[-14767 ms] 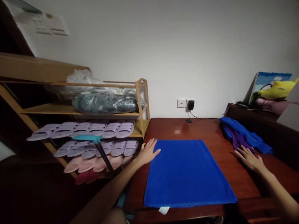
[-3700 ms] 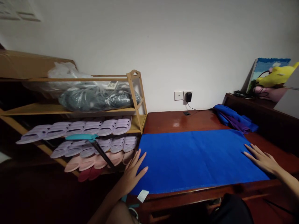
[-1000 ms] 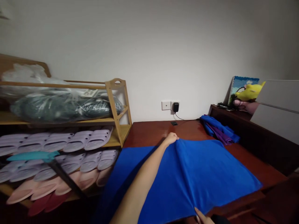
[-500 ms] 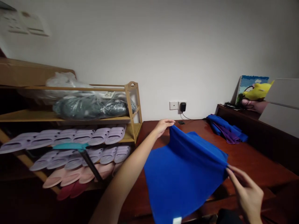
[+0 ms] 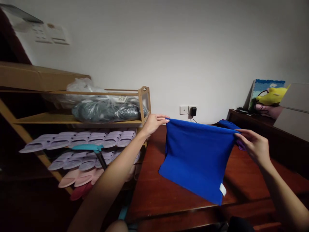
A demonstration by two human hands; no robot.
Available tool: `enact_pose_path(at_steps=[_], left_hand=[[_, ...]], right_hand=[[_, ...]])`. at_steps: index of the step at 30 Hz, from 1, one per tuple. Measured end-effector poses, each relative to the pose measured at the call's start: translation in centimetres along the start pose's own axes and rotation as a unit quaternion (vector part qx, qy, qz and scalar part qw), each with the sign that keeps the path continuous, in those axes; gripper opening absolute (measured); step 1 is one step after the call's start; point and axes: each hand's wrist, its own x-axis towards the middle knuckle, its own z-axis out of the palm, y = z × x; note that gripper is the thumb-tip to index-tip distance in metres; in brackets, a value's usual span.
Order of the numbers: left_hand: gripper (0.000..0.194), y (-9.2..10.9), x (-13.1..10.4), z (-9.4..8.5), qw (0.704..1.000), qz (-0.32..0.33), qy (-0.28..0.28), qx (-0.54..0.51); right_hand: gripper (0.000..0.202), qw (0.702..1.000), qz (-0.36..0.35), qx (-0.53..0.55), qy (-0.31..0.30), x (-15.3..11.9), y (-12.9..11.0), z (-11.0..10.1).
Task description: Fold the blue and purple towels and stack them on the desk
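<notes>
A blue cloth (image 5: 195, 154) hangs between my two hands, its top edge stretched nearly level. My left hand (image 5: 154, 124) pinches the upper left corner, while my right hand (image 5: 256, 145) pinches the upper right one. The cloth's lower part rests on the reddish-brown wooden table (image 5: 164, 199), and a white tag (image 5: 222, 189) sticks out at its lower right. Behind my right hand lie more blue and purple cloths (image 5: 228, 124), partly hidden by the held one.
At left stands a wooden rack (image 5: 142, 106) with rows of lilac slippers (image 5: 96, 138), pink slippers (image 5: 70, 177) and a plastic-wrapped bundle (image 5: 108, 109). A black plug (image 5: 193, 111) sits in the wall socket. A yellow plush toy (image 5: 274, 96) is on the raised ledge at right.
My right hand has risen, pulling the cloth's top edge straight and level. My left hand has shifted slightly left and up. The cloth's tagged lower corner has swung to the right.
</notes>
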Motion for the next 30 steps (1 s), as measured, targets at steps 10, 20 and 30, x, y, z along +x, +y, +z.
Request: enact_pose_path(at_steps=[10, 20, 30], left_hand=[[0.031, 2.6, -0.7, -1.1, 0.997, 0.044, 0.002, 0.061], [0.039, 3.3, -0.5, -1.2, 0.999, -0.021, -0.028, -0.003], [0.02, 5.9, -2.1, -1.4, 0.968, 0.101, 0.039, 0.225]], right_hand=[[0.041, 0.999, 0.015, 0.035, 0.036, 3.0, -3.2, -0.9], [0.039, 1.0, -0.011, 0.02, 0.009, 4.7, -4.0, -1.3], [0.046, 0.982, -0.108, -0.156, 0.013, 4.7, -4.8, -2.5]])
